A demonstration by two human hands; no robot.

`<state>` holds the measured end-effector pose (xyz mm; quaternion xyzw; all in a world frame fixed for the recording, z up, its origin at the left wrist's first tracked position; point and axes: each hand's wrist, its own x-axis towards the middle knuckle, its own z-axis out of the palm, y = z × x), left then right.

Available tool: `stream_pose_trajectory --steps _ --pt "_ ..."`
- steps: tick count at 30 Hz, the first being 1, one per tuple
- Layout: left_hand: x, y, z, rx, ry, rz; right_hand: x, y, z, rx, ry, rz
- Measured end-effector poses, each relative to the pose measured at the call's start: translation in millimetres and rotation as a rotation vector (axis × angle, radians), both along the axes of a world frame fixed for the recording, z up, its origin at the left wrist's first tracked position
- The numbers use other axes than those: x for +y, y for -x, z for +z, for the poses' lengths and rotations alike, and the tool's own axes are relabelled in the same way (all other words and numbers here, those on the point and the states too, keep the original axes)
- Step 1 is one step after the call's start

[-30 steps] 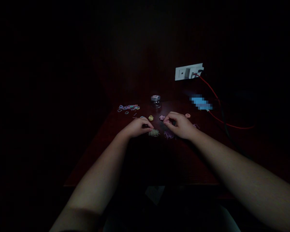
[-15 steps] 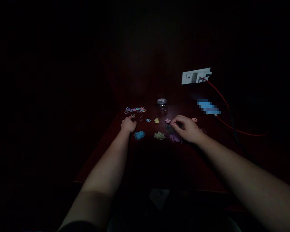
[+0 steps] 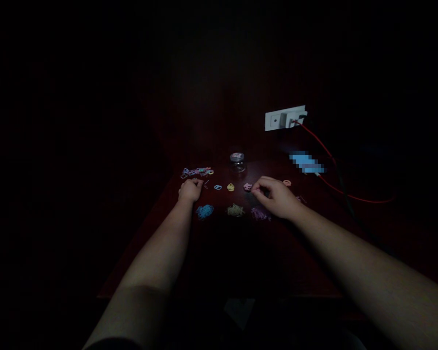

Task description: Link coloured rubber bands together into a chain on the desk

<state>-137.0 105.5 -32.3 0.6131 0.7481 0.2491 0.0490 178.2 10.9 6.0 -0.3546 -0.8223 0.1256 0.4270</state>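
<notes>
Well, the only container I can pick out from here is a clear jar [image 3: 237, 164] at the back of the bench [image 3: 219, 272], upright, with a pink-and-white patterned lid [image 3: 237, 156] on top. Its lower part blends into the dark surface, so I can't tell what is in it.

The small bands lie straight on the bench. A mixed heap [image 3: 196, 172] sits back left, just beyond my left hand [image 3: 190, 191]. Nearer me are a blue pile [image 3: 205, 211], an olive pile [image 3: 235, 210] and a purple pile [image 3: 260, 213]. Behind these come pale blue rings [image 3: 218, 187], yellow rings [image 3: 230, 187] and a pink cluster [image 3: 247, 186], with an orange ring [image 3: 286, 183] beyond my right hand [image 3: 276, 197].

The left fingers point away from me and are partly hidden by the back of the hand; I can't tell whether they are apart or holding anything. On the right, thumb and forefinger are together at the tips, right beside the pink cluster; whether a band is pinched there is too small to see. That hand partly covers some purplish bits [image 3: 301, 199].

Coarse blocks mask a bright blue object [image 3: 305, 161] on a red cable [image 3: 363, 199]. Both forearms are cut off by the frame, and deep shadow swallows most of the surroundings.
</notes>
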Motion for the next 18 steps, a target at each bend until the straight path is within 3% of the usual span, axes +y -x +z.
stream_pose_trajectory --steps 9,18 --pt "9.1 -2.9 2.0 -0.057 -0.031 -0.117 0.7 -0.8 0.5 0.004 -0.021 -0.045" --pt "6.9 -17.2 8.8 0.009 -0.124 -0.140 9.7 -6.5 -3.4 0.068 -0.027 -0.168"
